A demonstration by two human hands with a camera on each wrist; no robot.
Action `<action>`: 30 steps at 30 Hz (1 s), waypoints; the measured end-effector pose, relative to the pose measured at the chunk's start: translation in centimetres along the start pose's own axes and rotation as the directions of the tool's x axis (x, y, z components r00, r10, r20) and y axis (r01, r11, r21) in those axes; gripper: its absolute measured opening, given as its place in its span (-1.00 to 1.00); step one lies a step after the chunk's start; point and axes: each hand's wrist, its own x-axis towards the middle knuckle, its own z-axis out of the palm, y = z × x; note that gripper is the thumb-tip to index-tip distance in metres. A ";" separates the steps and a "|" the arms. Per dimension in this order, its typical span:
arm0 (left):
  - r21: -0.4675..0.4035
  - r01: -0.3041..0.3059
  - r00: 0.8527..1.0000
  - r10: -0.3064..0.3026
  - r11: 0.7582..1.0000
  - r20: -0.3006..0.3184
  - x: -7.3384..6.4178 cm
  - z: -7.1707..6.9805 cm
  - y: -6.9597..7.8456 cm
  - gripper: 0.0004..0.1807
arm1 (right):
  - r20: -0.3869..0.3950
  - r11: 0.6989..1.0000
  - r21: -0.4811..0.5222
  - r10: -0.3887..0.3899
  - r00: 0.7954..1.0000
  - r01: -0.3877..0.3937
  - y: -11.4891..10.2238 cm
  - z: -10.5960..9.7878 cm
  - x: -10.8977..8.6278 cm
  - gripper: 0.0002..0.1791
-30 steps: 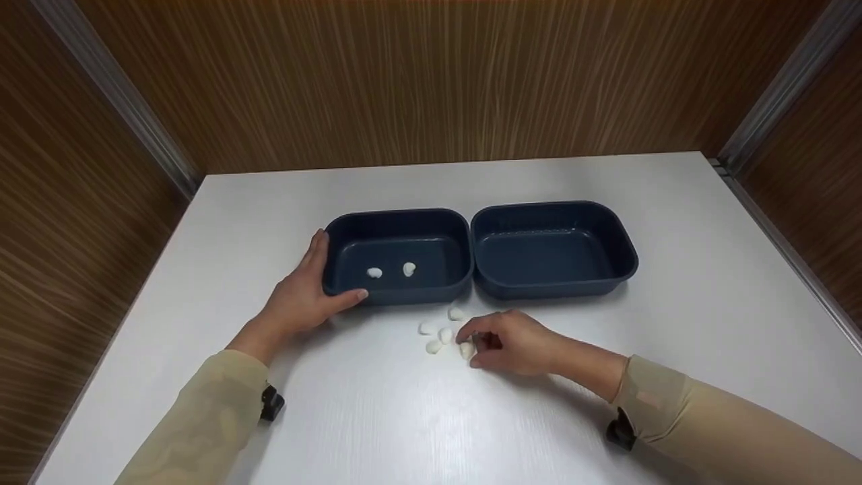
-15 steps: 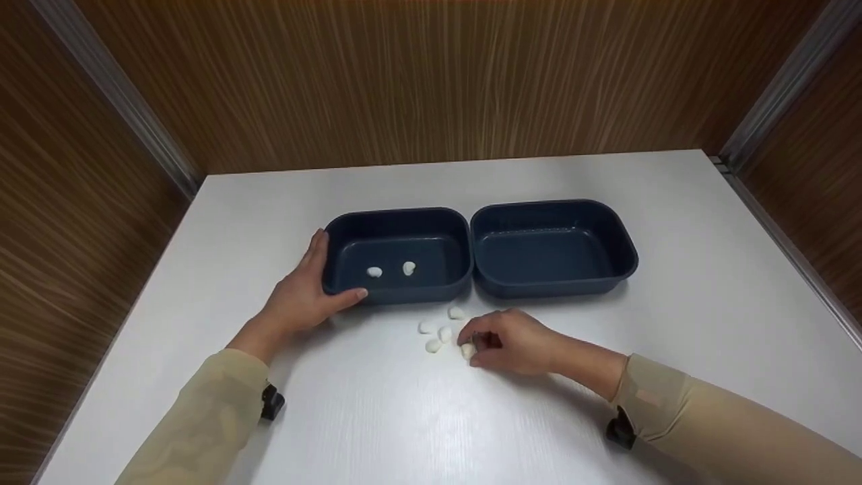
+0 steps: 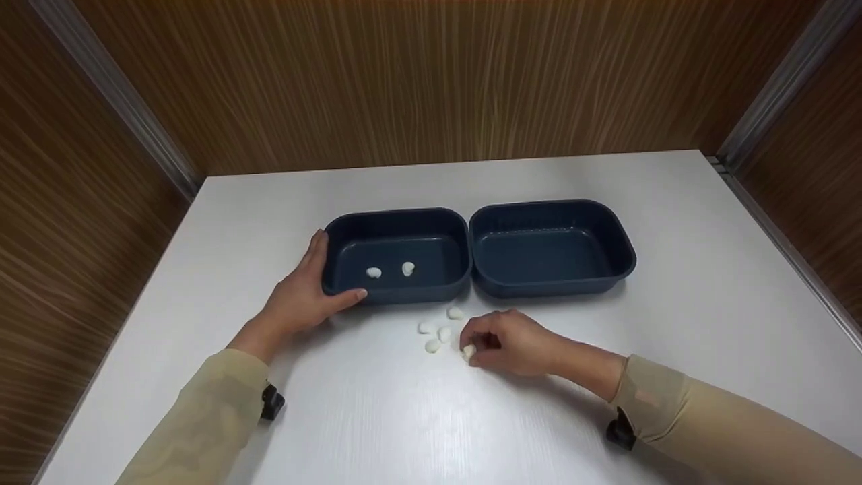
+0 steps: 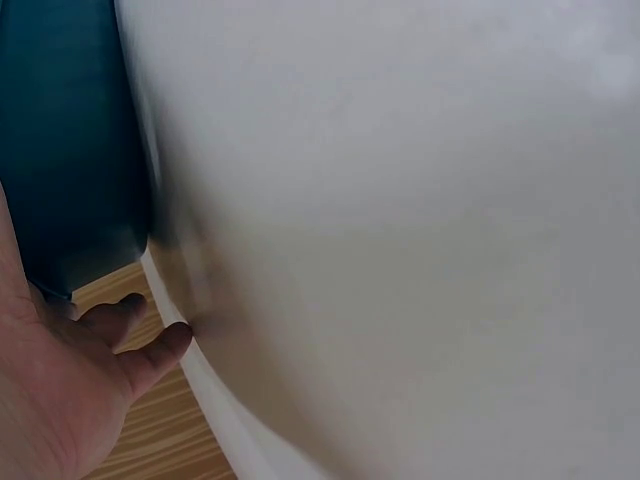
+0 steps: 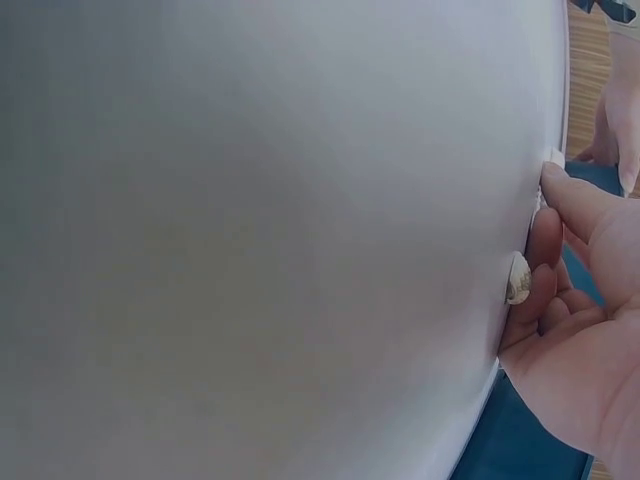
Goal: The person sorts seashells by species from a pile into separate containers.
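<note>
My left hand [image 3: 300, 294] rests against the left dark blue bin [image 3: 417, 294], fingers along its left side and thumb on the front rim. Two small white shells [image 3: 374, 273] lie inside that bin. With thumb and index finger, my right hand [image 3: 515, 343] pinches a small white shell [image 3: 468, 351] low over the table, in front of the bins. Several more white shells [image 3: 444, 333] lie just left of its fingertips. In the right wrist view, a speckled shell [image 5: 518, 280] shows beside the curled fingers of my right hand.
A second dark blue bin [image 3: 552, 288], with nothing in it, stands close against the right side of the first. Both are on a white table [image 3: 377, 417]. Wood-grain panels [image 3: 431, 81] enclose the table at the back and both sides.
My right fingers close slightly around the shell and shift a touch right, still low at the same spot. My left hand stays against the bin.
</note>
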 end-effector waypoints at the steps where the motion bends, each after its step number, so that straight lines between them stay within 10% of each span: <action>1: 0.001 -0.002 1.000 0.002 1.000 0.000 0.0 0.0 0.0 0.44 | -0.001 1.000 -0.002 -0.001 1.000 0.001 0.0 0.0 0.0 -0.80; 30: 0.017 0.002 1.000 -0.002 1.000 0.020 0.1 0.0 0.0 0.44 | 0.056 0.999 -0.047 -0.002 0.998 0.004 -0.8 -1.2 -0.6 -0.84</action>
